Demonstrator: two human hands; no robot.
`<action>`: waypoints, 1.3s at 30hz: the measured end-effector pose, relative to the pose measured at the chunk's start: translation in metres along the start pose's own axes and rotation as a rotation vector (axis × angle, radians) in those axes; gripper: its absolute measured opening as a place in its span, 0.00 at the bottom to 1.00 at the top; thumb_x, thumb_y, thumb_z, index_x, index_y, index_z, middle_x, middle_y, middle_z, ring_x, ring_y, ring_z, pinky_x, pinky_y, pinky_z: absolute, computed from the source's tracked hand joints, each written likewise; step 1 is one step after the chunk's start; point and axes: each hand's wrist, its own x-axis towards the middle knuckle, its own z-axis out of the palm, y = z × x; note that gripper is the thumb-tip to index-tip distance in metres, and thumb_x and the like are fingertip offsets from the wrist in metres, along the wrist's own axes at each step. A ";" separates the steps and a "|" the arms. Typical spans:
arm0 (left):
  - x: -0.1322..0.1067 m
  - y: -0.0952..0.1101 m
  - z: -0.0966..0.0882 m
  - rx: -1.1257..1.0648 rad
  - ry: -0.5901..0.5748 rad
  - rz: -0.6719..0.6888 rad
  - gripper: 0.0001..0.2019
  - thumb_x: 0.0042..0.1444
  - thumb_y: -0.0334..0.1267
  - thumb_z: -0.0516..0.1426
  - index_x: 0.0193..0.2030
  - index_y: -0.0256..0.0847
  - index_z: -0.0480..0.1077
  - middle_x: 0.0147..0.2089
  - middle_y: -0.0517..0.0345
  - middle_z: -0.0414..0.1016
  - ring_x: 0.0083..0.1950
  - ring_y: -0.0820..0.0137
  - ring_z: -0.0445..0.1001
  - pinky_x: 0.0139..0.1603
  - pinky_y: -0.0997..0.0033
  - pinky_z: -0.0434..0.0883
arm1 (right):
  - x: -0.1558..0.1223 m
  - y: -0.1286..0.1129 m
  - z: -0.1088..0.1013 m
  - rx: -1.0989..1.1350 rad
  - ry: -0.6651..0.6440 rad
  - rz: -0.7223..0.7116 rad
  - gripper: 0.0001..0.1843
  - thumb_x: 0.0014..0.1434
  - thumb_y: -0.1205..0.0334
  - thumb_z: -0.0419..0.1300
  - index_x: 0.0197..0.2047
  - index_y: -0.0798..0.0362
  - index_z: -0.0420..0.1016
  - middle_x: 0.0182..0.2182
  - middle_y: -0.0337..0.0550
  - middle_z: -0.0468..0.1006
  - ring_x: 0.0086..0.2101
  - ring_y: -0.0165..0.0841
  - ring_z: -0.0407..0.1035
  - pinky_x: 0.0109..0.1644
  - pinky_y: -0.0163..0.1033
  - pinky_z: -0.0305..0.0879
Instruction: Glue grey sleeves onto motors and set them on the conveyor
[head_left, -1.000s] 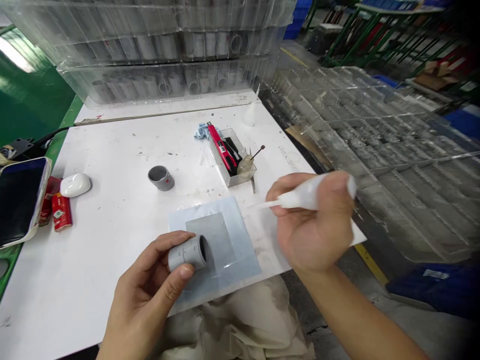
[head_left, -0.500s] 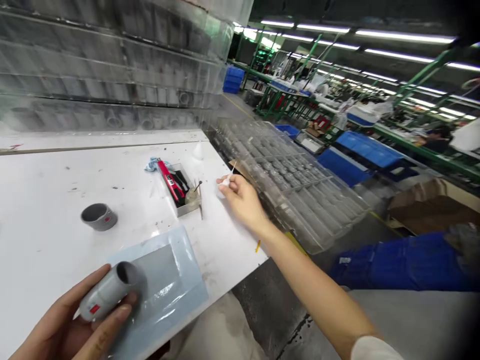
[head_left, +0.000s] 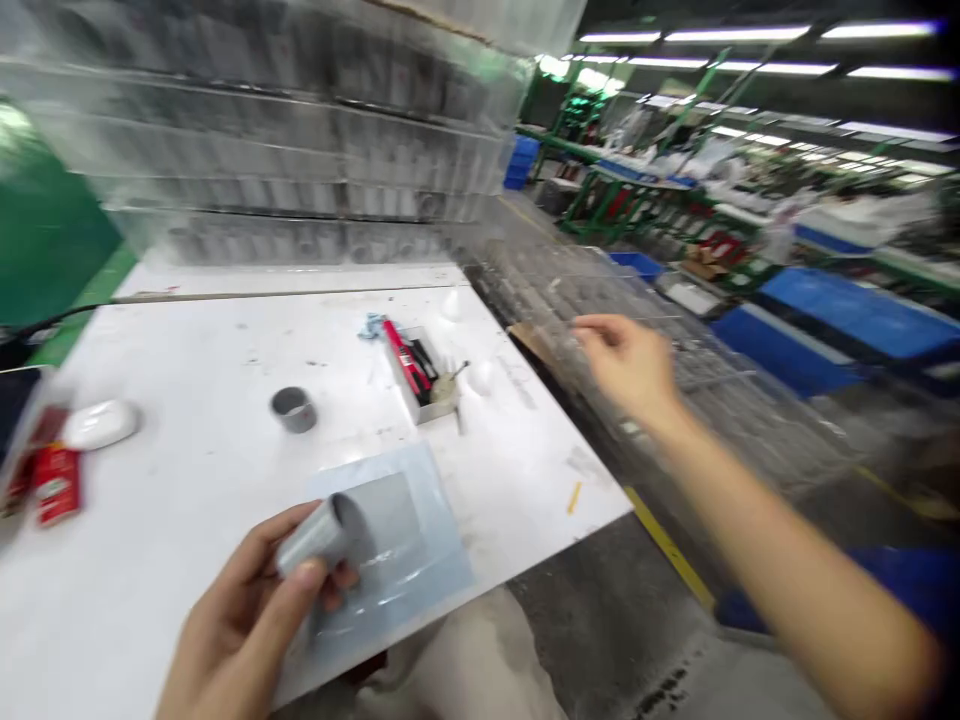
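Observation:
A short grey tube (head_left: 311, 540) is gripped in my left hand (head_left: 255, 600), its open end tilted up to the right, above a light blue sheet (head_left: 442, 520) with a grey patch. My right hand (head_left: 630, 365) is past the table's right edge, over clear plastic trays (head_left: 720, 400). Its thumb and index finger come together in a pinch; blur hides whether anything is between them. On the table, a small white bottle (head_left: 481, 378) stands beside a tool box (head_left: 420, 400) with a red-and-black cutter (head_left: 407, 360). Another grey ring-like tube (head_left: 294, 410) stands farther left.
Stacked clear bins (head_left: 300, 150) of tubes line the table's back. A white cone-shaped item (head_left: 451, 304) stands near the far right corner. At left lie a white mouse-shaped object (head_left: 100, 424) and a red packet (head_left: 57, 485). A yellow strip (head_left: 574, 497) lies near the right edge.
My right hand has let go of the white bottle, now standing on the table, and moved right over the trays. The view has swung left; my left hand still holds the tube.

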 end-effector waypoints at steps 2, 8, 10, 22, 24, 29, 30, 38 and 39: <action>-0.003 0.013 0.005 -0.043 -0.003 -0.017 0.27 0.61 0.58 0.68 0.60 0.44 0.77 0.36 0.56 0.86 0.37 0.64 0.81 0.42 0.72 0.76 | 0.026 0.016 -0.016 -0.025 -0.023 0.030 0.07 0.60 0.58 0.72 0.31 0.50 0.85 0.23 0.42 0.80 0.40 0.46 0.81 0.47 0.49 0.71; -0.007 0.026 0.014 -0.084 0.011 -0.018 0.24 0.64 0.58 0.65 0.57 0.43 0.78 0.34 0.55 0.84 0.36 0.63 0.76 0.43 0.66 0.70 | 0.057 0.046 -0.018 -0.016 -0.084 0.082 0.22 0.55 0.51 0.78 0.18 0.45 0.75 0.17 0.41 0.75 0.35 0.47 0.81 0.49 0.54 0.75; -0.008 0.026 0.014 -0.085 0.004 -0.013 0.24 0.64 0.58 0.64 0.58 0.44 0.78 0.35 0.55 0.84 0.36 0.64 0.76 0.43 0.67 0.70 | 0.058 0.052 -0.016 -0.038 -0.086 0.092 0.23 0.56 0.47 0.77 0.18 0.46 0.76 0.22 0.46 0.80 0.40 0.49 0.82 0.52 0.55 0.75; -0.010 0.024 0.015 -0.138 0.032 -0.050 0.21 0.60 0.53 0.70 0.56 0.50 0.80 0.37 0.60 0.82 0.40 0.66 0.80 0.41 0.74 0.76 | 0.007 0.028 -0.045 -0.321 0.071 -0.004 0.05 0.60 0.48 0.77 0.38 0.36 0.91 0.20 0.43 0.77 0.32 0.43 0.76 0.48 0.51 0.74; -0.011 0.024 0.017 -0.141 0.041 -0.053 0.20 0.58 0.51 0.72 0.55 0.51 0.81 0.39 0.59 0.84 0.41 0.66 0.81 0.42 0.76 0.77 | -0.037 -0.013 -0.033 -0.185 0.031 -0.026 0.10 0.61 0.44 0.76 0.44 0.36 0.91 0.28 0.45 0.84 0.31 0.41 0.76 0.42 0.49 0.74; -0.013 0.023 0.018 -0.102 0.043 -0.062 0.21 0.55 0.49 0.74 0.54 0.50 0.82 0.44 0.57 0.87 0.45 0.65 0.84 0.44 0.76 0.80 | -0.135 -0.096 0.023 0.326 -0.383 -0.048 0.07 0.64 0.53 0.75 0.46 0.39 0.90 0.45 0.40 0.90 0.45 0.38 0.84 0.52 0.42 0.82; -0.012 0.023 0.018 -0.094 0.042 -0.062 0.21 0.55 0.49 0.74 0.54 0.50 0.82 0.44 0.57 0.87 0.45 0.64 0.84 0.44 0.76 0.80 | -0.147 -0.105 0.032 0.390 -0.421 -0.022 0.06 0.64 0.56 0.75 0.45 0.39 0.90 0.46 0.38 0.89 0.46 0.37 0.84 0.53 0.40 0.82; -0.012 0.022 0.018 -0.128 0.029 -0.022 0.20 0.57 0.45 0.73 0.55 0.50 0.83 0.42 0.58 0.86 0.47 0.64 0.85 0.46 0.77 0.80 | -0.176 -0.120 0.057 0.579 -0.483 0.040 0.09 0.67 0.62 0.73 0.48 0.38 0.88 0.49 0.34 0.88 0.51 0.32 0.82 0.58 0.34 0.79; -0.012 0.022 0.018 -0.127 0.032 -0.020 0.20 0.57 0.45 0.73 0.55 0.50 0.83 0.42 0.58 0.86 0.47 0.65 0.85 0.46 0.77 0.80 | -0.176 -0.121 0.058 0.580 -0.486 0.035 0.09 0.68 0.62 0.73 0.48 0.38 0.88 0.49 0.33 0.88 0.51 0.32 0.82 0.58 0.34 0.79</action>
